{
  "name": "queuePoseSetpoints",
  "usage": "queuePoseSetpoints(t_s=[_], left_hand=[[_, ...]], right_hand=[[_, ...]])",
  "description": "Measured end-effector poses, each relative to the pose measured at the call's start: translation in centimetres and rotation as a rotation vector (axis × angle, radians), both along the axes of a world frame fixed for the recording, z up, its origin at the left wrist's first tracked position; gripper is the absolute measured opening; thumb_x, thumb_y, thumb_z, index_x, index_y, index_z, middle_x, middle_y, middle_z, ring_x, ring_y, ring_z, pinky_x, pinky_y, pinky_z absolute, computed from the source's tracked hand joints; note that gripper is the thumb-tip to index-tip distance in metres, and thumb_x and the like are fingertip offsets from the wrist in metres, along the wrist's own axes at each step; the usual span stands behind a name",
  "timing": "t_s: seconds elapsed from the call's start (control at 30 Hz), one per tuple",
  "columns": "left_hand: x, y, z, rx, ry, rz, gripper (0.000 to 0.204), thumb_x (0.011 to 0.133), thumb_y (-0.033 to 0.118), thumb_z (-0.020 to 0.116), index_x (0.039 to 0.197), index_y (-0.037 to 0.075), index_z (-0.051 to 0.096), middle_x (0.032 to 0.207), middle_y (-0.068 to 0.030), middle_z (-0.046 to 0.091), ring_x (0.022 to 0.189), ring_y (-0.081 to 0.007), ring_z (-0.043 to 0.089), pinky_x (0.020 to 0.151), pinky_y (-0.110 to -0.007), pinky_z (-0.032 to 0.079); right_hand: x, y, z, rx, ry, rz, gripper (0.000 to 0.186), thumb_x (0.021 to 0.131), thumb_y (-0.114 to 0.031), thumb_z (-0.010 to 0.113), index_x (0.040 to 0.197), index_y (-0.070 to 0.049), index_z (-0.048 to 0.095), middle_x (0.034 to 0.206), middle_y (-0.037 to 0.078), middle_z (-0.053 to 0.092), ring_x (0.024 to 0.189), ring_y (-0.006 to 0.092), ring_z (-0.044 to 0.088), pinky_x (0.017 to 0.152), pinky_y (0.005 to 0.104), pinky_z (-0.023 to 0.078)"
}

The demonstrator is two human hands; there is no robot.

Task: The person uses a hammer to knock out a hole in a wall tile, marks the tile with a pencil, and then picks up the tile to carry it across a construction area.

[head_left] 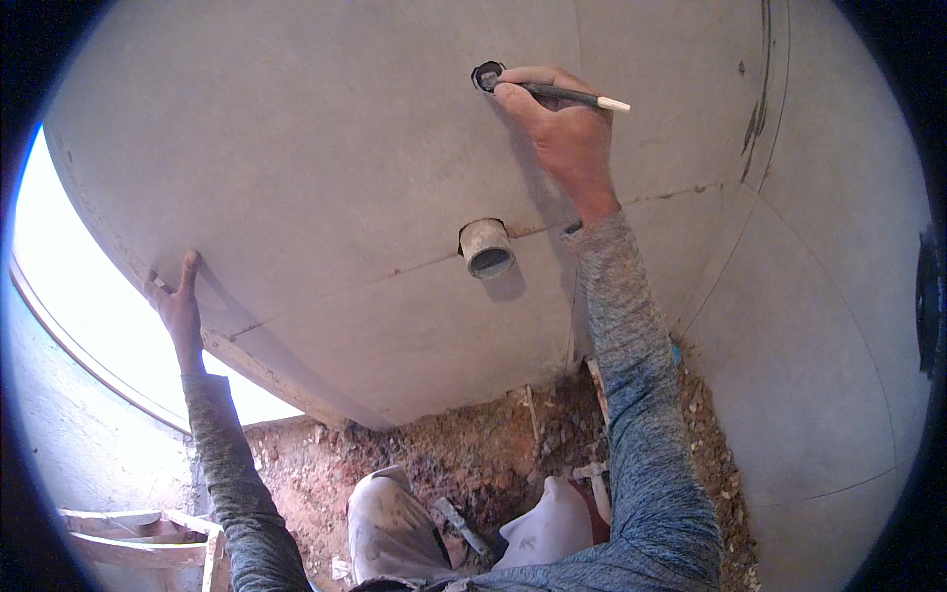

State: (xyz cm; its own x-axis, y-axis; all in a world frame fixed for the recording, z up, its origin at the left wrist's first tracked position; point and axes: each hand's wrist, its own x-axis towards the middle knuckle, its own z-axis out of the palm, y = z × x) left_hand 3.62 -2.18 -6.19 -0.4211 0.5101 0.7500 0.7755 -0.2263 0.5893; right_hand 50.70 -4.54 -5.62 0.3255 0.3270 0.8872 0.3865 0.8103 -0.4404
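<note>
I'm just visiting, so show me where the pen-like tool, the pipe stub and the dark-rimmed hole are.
Pen-like tool (574, 96): head view, on its dark shaft.
Pipe stub (483, 235): head view, on its pale outer wall.
Dark-rimmed hole (486, 78): head view, within its opening.

A: Any light?
B: Plenty — glaring white through the opening (69, 257) at the left of the picture.
A: And for walls?
B: At right, a smooth grey wall (819, 395), crossed by thin dark lines. At lower left, a bluish-white wall (118, 434).
A: Underfoot?
B: Reddish-brown earth (296, 459), strewn with stones — plus a pale barred framework (138, 551), bottom left.
</note>
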Motion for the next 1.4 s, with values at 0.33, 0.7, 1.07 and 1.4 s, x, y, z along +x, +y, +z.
queuePoseSetpoints(t_s=[0.33,0.7,1.07,1.4], left_hand=[[-0.5,0.4,-0.3,0.000,-0.020,-0.020,0.111,0.063,0.064,0.071,0.135,-0.007,0.023,0.136,-0.0286,0.026,0.127,-0.0427,0.029,0.103,-0.052,0.029],[0.1,0.0,-0.1,0.002,-0.033,-0.031,0.114,0.062,0.066,0.071,0.135,-0.008,0.023,0.135,-0.0316,0.027,0.127,-0.0438,0.028,0.103,-0.052,0.028],[-0.1,0.2,-0.2,-0.007,-0.025,0.001,0.113,0.063,0.065,0.070,0.134,-0.009,0.023,0.134,-0.0324,0.027,0.127,-0.0442,0.029,0.103,-0.053,0.029],[0.2,-0.1,0.0,-0.017,-0.028,-0.017,0.113,0.063,0.065,0.070,0.136,-0.006,0.022,0.136,-0.0316,0.024,0.128,-0.0451,0.027,0.102,-0.054,0.029]], right_hand=[[-0.6,-0.4,0.4,-0.023,0.027,0.015,0.014,0.077,-0.016,0.068,0.085,-0.005,0.069,0.077,0.006,0.067,0.068,0.0113,0.062,0.062,0.0259,0.049],[-0.2,0.5,0.1,0.027,-0.061,-0.055,0.015,0.076,-0.017,0.068,0.085,-0.005,0.069,0.081,0.008,0.067,0.071,0.0142,0.063,0.064,0.0275,0.050],[0.1,0.1,-0.1,-0.003,-0.090,-0.093,0.014,0.075,-0.018,0.068,0.082,-0.006,0.068,0.078,0.007,0.066,0.068,0.0153,0.063,0.062,0.0281,0.050],[0.6,0.2,-0.5,0.011,-0.098,-0.093,0.010,0.079,-0.013,0.068,0.086,-0.005,0.068,0.078,0.001,0.065,0.069,0.0061,0.059,0.062,0.0208,0.048]])
